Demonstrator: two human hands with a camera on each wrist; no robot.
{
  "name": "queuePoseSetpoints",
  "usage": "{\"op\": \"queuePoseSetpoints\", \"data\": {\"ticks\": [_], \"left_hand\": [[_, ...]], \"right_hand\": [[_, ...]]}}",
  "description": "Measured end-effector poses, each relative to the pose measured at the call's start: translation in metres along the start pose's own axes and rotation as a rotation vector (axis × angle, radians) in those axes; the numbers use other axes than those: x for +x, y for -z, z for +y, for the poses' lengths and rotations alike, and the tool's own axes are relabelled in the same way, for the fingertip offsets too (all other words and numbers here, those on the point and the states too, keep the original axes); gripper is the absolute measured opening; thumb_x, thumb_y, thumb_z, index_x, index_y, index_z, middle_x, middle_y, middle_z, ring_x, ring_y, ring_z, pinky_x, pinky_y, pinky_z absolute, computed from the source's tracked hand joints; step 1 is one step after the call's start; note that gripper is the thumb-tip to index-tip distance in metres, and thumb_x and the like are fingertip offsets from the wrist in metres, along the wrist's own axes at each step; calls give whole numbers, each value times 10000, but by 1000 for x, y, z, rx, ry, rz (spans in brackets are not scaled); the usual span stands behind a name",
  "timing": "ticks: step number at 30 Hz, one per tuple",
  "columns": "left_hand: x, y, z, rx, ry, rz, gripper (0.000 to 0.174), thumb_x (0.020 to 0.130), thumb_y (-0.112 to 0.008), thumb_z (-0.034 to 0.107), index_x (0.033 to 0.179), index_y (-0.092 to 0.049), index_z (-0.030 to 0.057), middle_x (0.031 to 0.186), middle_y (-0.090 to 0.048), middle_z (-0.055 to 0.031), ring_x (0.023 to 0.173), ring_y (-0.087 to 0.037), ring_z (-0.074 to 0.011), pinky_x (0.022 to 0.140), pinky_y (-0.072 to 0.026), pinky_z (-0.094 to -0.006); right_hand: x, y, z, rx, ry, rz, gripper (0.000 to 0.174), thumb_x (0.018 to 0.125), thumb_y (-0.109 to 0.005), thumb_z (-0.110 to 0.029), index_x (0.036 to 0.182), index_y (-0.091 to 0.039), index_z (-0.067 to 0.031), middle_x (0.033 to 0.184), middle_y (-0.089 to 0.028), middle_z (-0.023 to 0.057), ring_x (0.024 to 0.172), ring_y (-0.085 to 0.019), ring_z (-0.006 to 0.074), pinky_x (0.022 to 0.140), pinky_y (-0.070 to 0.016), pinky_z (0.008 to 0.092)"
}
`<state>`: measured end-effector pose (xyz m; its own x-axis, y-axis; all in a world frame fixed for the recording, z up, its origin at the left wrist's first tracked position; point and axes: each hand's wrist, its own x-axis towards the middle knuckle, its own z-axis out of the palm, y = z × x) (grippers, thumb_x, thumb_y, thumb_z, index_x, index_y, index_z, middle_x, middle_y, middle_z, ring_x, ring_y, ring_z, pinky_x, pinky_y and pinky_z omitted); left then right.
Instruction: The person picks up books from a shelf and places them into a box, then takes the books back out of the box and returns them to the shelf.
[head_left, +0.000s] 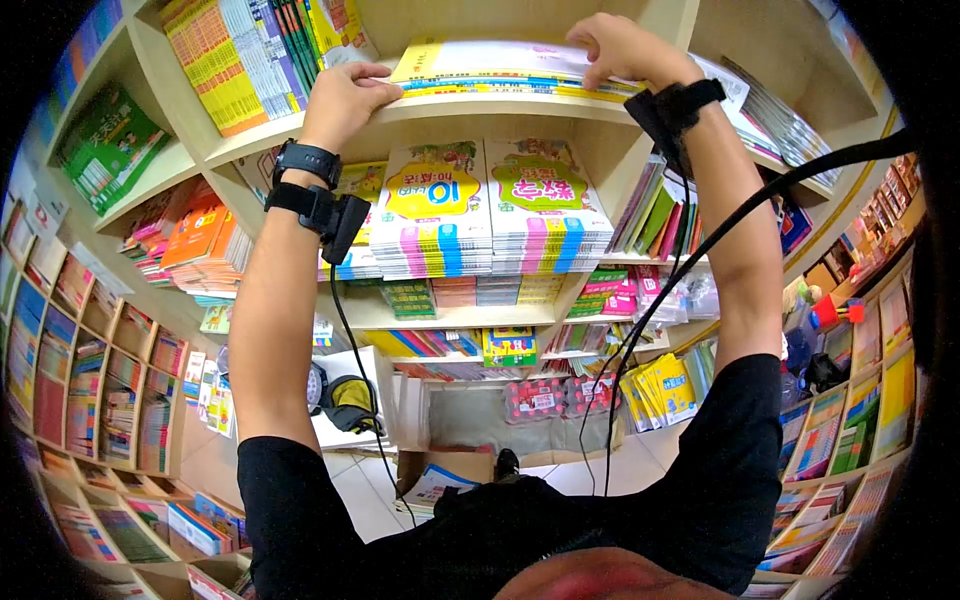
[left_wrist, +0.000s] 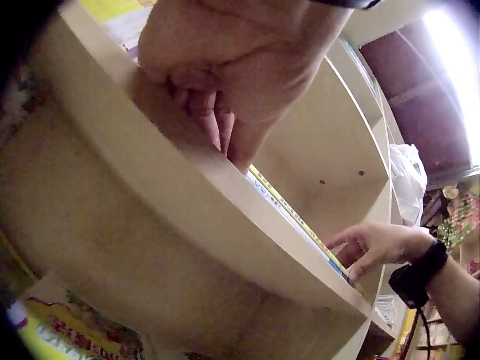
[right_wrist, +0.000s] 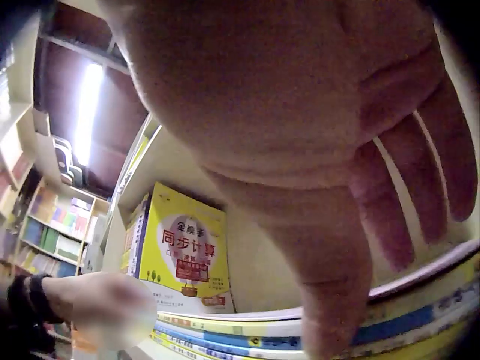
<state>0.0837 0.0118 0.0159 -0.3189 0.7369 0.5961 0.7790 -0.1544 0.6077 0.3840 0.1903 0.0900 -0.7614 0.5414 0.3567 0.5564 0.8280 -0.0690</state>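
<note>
A low stack of thin books (head_left: 500,62), with a pale cover on top and yellow and blue spines facing out, lies flat on an upper shelf. My left hand (head_left: 345,100) is at the stack's left end, its fingertips right by the corner. At the right end is my right hand (head_left: 632,55), its thumb by the front spines. In the right wrist view the right hand's fingers (right_wrist: 394,210) extend fairly straight, the thumb coming down against the spines. The left wrist view shows the left hand's fingers (left_wrist: 214,124) reaching down behind the shelf's front edge.
Upright books (head_left: 235,60) stand left of the stack; a yellow-covered book (right_wrist: 187,247) leans there. Piles of workbooks (head_left: 435,210) fill the shelf below. A vertical divider (head_left: 675,25) rises at the right. Black cables (head_left: 640,340) hang from both wrists, and an open carton (head_left: 440,475) sits below.
</note>
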Motion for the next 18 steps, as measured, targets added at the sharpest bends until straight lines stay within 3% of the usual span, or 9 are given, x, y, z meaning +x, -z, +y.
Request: {"op": "queuePoseSetpoints", "data": {"ticks": [4,6,9,13,16,18], "left_hand": [[0,0,1,50,-10,-8,383,731,-750,217,1027,-669,-11,869,-694,-114,764,-653,-157,696,-507,-253],[-1,1,1,16,-52,-10,410,727,-753,224,1049,-659,-11,873,-692,-115,770,-655,-158,699,-509,-256],[3,0,-7,-48,-44,-34,451,730,-755,233,1086,-638,-18,918,-689,-123,785,-654,-154,691,-515,-257],[-4,3,8,-76,-9,-35,387,748,-741,212,1034,-655,-35,895,-690,-114,765,-648,-141,675,-516,-247],[-7,3,12,-79,7,-32,367,750,-739,221,1003,-668,-34,875,-693,-109,754,-647,-144,674,-512,-250],[-7,3,12,-97,32,-35,362,751,-738,236,987,-676,-31,862,-694,-106,747,-647,-145,677,-509,-253]], "right_hand": [[-11,3,-43,-317,40,-21,543,698,-744,-154,1200,-576,-31,1066,-648,172,971,-630,286,863,-492,349],[-10,-9,-43,-44,143,3,414,792,-660,-195,1164,-598,-23,1069,-646,182,975,-622,320,882,-480,370],[-14,-23,-43,-48,93,81,346,874,-551,-263,1089,-628,-3,995,-661,189,917,-628,347,816,-489,384],[-27,-31,-43,-27,127,158,322,840,-549,-235,1091,-644,-57,1002,-658,182,916,-630,347,835,-490,416],[-40,-28,-55,-105,126,275,267,803,-554,-151,1028,-668,-64,922,-668,177,863,-638,347,804,-497,424],[-45,-20,-65,-196,17,299,230,777,-557,-103,963,-689,-69,859,-663,186,820,-639,354,773,-503,432]]}}
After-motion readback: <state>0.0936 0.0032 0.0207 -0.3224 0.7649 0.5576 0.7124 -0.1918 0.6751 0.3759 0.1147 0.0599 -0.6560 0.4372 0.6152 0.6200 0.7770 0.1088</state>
